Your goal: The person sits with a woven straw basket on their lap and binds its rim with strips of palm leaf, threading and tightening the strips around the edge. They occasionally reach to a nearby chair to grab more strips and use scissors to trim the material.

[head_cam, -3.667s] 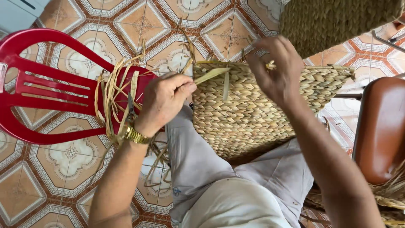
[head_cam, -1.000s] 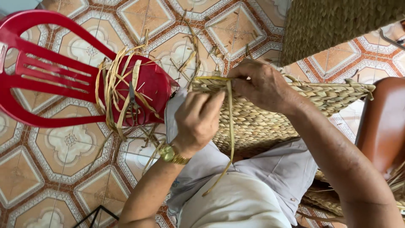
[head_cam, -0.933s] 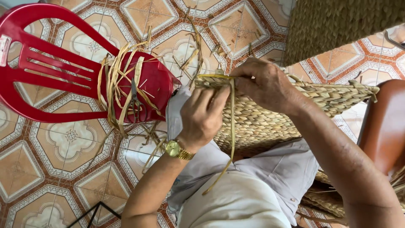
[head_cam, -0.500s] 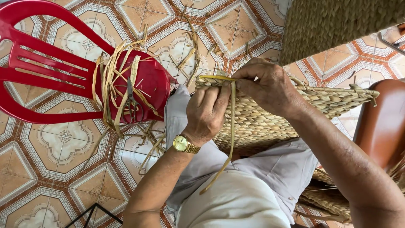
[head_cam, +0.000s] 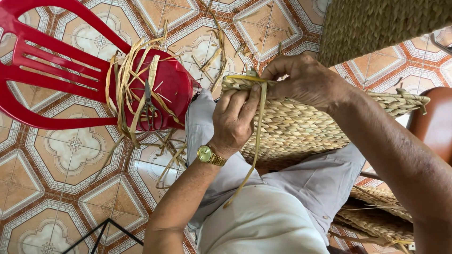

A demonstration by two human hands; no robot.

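A woven straw basket [head_cam: 301,131] rests on my lap, its braided rim facing up. My left hand [head_cam: 233,117], with a gold wristwatch, grips the rim's near corner and pinches a long yellow-green straw strand [head_cam: 256,141] that hangs down over my knee. My right hand [head_cam: 308,82] lies on top of the rim just beside it, fingers curled over the same strand where it bends across the edge.
A red plastic chair [head_cam: 56,80] lies to the left, with a bundle of loose straw strips [head_cam: 134,89] and scissors [head_cam: 149,110] on its seat. The floor is patterned orange tile. Another woven piece [head_cam: 381,23] hangs at top right, more weaving [head_cam: 376,221] at lower right.
3.7 s ago my left hand was at the straw on the chair; it has come to the basket rim with a strand. Over the last second both hands stay at the rim.
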